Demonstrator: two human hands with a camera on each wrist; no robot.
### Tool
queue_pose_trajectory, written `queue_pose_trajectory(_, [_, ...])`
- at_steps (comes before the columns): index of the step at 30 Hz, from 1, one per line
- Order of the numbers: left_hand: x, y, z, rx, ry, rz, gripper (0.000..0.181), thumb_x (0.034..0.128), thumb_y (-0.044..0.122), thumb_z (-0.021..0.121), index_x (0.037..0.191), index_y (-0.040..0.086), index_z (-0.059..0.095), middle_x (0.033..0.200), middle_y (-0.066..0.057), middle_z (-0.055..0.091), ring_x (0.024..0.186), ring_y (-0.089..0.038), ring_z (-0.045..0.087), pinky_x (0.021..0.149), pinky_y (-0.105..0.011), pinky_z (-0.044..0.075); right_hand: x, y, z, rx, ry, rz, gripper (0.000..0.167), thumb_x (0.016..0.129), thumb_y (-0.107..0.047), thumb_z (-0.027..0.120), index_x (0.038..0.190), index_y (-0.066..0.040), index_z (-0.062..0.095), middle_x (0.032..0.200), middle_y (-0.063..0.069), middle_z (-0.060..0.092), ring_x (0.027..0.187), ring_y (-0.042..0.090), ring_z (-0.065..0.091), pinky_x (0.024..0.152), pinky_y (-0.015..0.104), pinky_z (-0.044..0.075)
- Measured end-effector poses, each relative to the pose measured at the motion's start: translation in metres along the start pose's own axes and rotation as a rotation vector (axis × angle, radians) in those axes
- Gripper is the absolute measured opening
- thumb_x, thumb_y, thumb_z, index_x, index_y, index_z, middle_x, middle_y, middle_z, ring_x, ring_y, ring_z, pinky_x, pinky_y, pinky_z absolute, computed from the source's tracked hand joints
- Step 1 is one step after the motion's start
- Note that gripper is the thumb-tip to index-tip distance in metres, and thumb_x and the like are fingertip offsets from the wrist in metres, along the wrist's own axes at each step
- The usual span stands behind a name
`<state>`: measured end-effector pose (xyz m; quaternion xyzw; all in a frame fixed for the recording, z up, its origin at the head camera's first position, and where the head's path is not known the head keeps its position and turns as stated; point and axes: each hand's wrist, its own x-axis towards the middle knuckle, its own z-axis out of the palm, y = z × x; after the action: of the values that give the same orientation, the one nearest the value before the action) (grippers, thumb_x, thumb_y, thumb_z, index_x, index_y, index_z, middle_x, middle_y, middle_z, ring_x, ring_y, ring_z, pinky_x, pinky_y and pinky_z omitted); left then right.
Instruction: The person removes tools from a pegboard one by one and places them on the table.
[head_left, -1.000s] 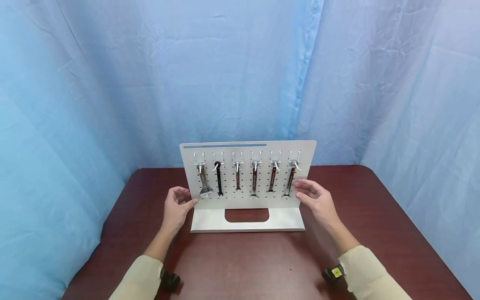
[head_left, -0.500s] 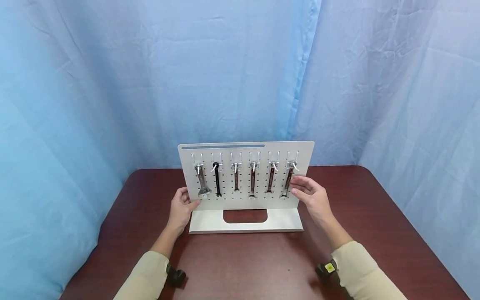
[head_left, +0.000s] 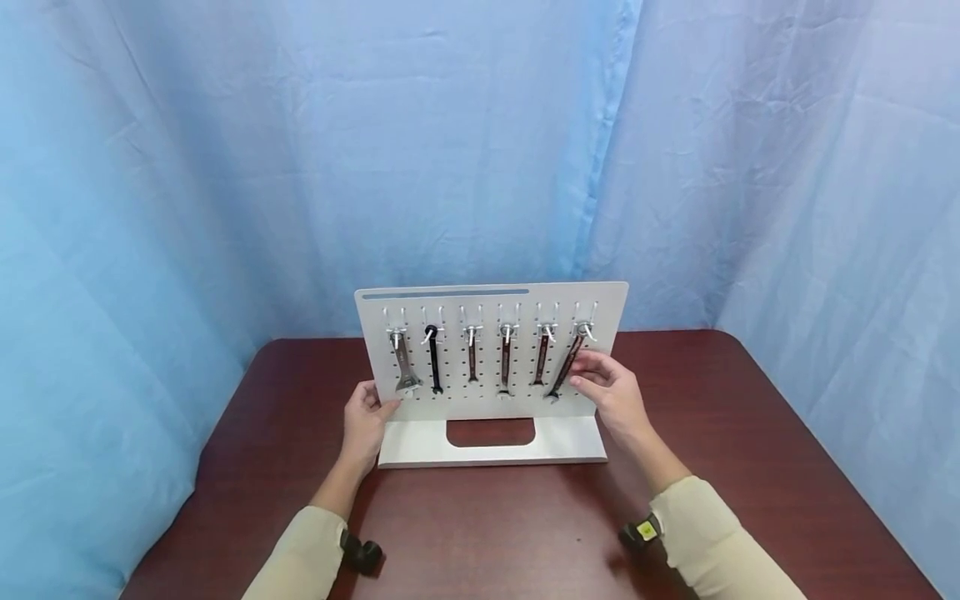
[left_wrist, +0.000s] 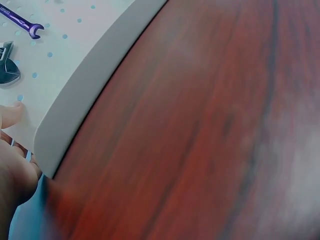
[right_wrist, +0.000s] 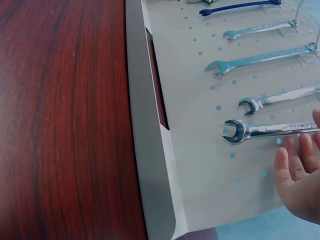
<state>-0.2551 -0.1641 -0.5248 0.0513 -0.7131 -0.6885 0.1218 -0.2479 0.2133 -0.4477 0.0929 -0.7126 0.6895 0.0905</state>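
My left hand (head_left: 367, 421) grips the lower left edge of a white pegboard stand (head_left: 480, 407); its thumb (left_wrist: 11, 114) lies on the front face, fingers behind. At the board's right side, the fingertips of my right hand (head_left: 613, 396) touch the rightmost silver combination wrench (right_wrist: 240, 131). This wrench hangs from its hook, slanted with its open end swung to the left. Hooked further left are more wrenches, among them a black combination wrench (head_left: 435, 367) and an adjustable wrench (head_left: 405, 367) at the far left. The right fingertips' contact is partly cut off in the right wrist view.
The stand's flat base, with a rounded cutout (head_left: 491, 432), rests on a dark red wooden table (head_left: 480, 533). Light blue curtains (head_left: 450, 150) enclose the back and sides. A dark wrist device (head_left: 363, 554) is worn on the left forearm, another (head_left: 639, 531) on the right.
My right hand has moved left against the rightmost wrench, and its lower end has swung left. The left hand has come slightly right and closed onto the board's edge.
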Motion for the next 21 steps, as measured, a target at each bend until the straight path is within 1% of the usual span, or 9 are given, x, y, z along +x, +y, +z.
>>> queue_pose_trajectory(4, [0.0, -0.002, 0.001, -0.004, 0.024, 0.004, 0.034, 0.0911, -0.011, 0.065, 0.122, -0.003, 0.053, 0.127, -0.026, 0.062, 0.117, -0.034, 0.06, 0.083, -0.017, 0.052, 0.001, -0.001, 0.004, -0.008, 0.002, 0.048, 0.039, 0.092, 0.009, 0.064, 0.129, 0.015, 0.052, 0.107, 0.011, 0.062, 0.092, 0.005, 0.066, 0.08, 0.024, 0.057])
queue_pose_trajectory(6, [0.0, -0.003, 0.002, -0.002, 0.025, 0.012, 0.034, 0.091, -0.011, 0.065, 0.121, -0.003, 0.053, 0.127, -0.026, 0.062, 0.117, -0.033, 0.06, 0.083, -0.017, 0.052, 0.001, -0.001, 0.004, -0.02, 0.015, 0.053, 0.037, 0.093, 0.007, 0.065, 0.127, 0.015, 0.054, 0.103, 0.004, 0.063, 0.09, 0.003, 0.066, 0.077, 0.026, 0.058])
queue_pose_trajectory(9, [0.0, -0.003, 0.001, -0.003, 0.022, 0.019, 0.034, 0.0911, -0.01, 0.065, 0.122, -0.002, 0.053, 0.128, -0.025, 0.062, 0.117, -0.031, 0.06, 0.083, -0.016, 0.052, 0.002, -0.002, 0.004, -0.083, 0.032, 0.045, 0.031, 0.094, 0.0, 0.067, 0.121, 0.014, 0.06, 0.097, 0.0, 0.067, 0.084, 0.004, 0.063, 0.07, 0.024, 0.056])
queue_pose_trajectory(11, [-0.001, -0.003, 0.001, -0.007, 0.019, 0.022, 0.033, 0.0913, -0.011, 0.064, 0.121, -0.003, 0.052, 0.128, -0.025, 0.062, 0.117, -0.031, 0.06, 0.083, -0.016, 0.052, 0.002, -0.003, 0.003, -0.13, 0.041, 0.042, 0.027, 0.095, -0.004, 0.069, 0.116, 0.011, 0.064, 0.094, 0.001, 0.069, 0.08, 0.008, 0.062, 0.067, 0.023, 0.054])
queue_pose_trajectory(14, [-0.002, -0.002, 0.001, -0.008, 0.016, 0.026, 0.033, 0.0919, -0.011, 0.064, 0.121, -0.003, 0.052, 0.128, -0.025, 0.062, 0.117, -0.031, 0.059, 0.084, -0.016, 0.052, 0.001, -0.006, 0.0, -0.19, 0.043, 0.037, 0.025, 0.096, -0.008, 0.068, 0.112, 0.01, 0.067, 0.094, 0.009, 0.072, 0.077, 0.012, 0.059, 0.065, 0.022, 0.052])
queue_pose_trajectory(17, [-0.002, -0.003, 0.001, -0.003, 0.015, 0.03, 0.032, 0.0921, -0.01, 0.064, 0.121, -0.003, 0.052, 0.128, -0.025, 0.062, 0.117, -0.031, 0.059, 0.083, -0.016, 0.052, -0.002, -0.01, -0.002, -0.21, 0.047, 0.043, 0.025, 0.097, -0.009, 0.068, 0.112, 0.01, 0.068, 0.098, 0.017, 0.073, 0.076, 0.013, 0.058, 0.064, 0.023, 0.051])
queue_pose_trajectory(21, [-0.002, -0.004, 0.0, 0.009, 0.011, 0.036, 0.032, 0.0919, -0.01, 0.065, 0.12, -0.002, 0.053, 0.127, -0.024, 0.063, 0.115, -0.029, 0.06, 0.082, -0.017, 0.052, -0.006, -0.013, -0.005, -0.207, 0.051, 0.049, 0.025, 0.098, -0.01, 0.067, 0.112, 0.01, 0.068, 0.1, 0.02, 0.073, 0.075, 0.014, 0.057, 0.064, 0.024, 0.051])
